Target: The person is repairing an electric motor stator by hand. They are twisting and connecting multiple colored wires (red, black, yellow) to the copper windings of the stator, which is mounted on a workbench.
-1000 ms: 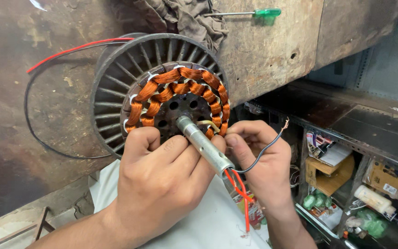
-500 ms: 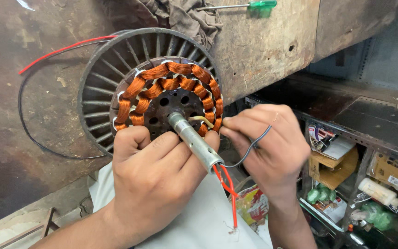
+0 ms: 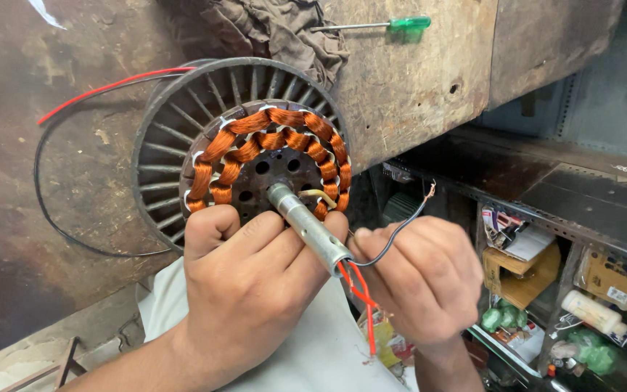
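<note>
A round grey fan motor stator (image 3: 175,138) with copper-orange windings (image 3: 277,138) stands on edge against a worn workbench. A steel shaft (image 3: 306,226) sticks out of its centre toward me. My left hand (image 3: 244,290) grips the stator's lower rim, fingers curled beside the shaft. My right hand (image 3: 422,279) pinches a black wire (image 3: 400,229) that comes out of the shaft's end, its bare tip pointing up. Red wires (image 3: 361,297) hang from the same shaft end between my hands.
A red and black lead (image 3: 74,101) loops over the rusty bench top at left. A green-handled screwdriver (image 3: 393,24) and a brown rag (image 3: 277,29) lie behind the stator. Shelves (image 3: 546,268) with boxes and small parts sit at lower right.
My right hand has drawn away from the shaft to the right and lower, pulling the black wire out. The stator and my left hand have stayed put.
</note>
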A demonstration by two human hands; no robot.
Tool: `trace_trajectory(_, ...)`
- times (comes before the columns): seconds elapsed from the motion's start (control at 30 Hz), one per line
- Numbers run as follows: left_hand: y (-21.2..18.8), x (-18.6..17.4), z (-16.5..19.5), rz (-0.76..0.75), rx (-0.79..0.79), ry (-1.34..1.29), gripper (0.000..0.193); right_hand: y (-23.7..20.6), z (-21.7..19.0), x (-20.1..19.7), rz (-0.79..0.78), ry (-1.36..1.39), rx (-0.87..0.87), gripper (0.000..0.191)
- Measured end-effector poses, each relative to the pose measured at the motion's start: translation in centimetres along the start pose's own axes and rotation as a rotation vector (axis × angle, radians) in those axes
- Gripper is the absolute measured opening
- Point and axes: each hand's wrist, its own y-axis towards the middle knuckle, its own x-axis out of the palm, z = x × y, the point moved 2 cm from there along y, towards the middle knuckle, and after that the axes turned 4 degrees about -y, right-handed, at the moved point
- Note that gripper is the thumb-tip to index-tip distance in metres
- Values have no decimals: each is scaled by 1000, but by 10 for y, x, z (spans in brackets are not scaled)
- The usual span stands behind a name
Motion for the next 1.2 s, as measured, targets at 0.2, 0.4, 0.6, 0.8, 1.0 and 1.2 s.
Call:
trace_trajectory(0.2, 2, 0, 2, -27, -25, -8, 19, -8, 28, 27, -171, 473, 511, 16)
trace_trajectory(0.4, 6, -5, 7, -83, -82, 13, 34, -52, 20, 52, -132, 1053, 865, 13)
trace_trajectory(0.6, 4, 0, 6, -90, -86, -1, 31, -47, 13, 44, -110, 902, 774, 14)
trace_trajectory(0.8, 1, 6, 6, -60, -86, 49, 26, -39, -11, 27, -51, 381, 491, 18)
trace_trajectory(1.0, 1, 6, 7, -53, -99, 24, 24, -50, -9, 33, 23, 568, 635, 16)
trace_trajectory(1.2, 3, 5, 10, -67, -100, 18, 30, -50, -6, 38, 66, 648, 791, 20)
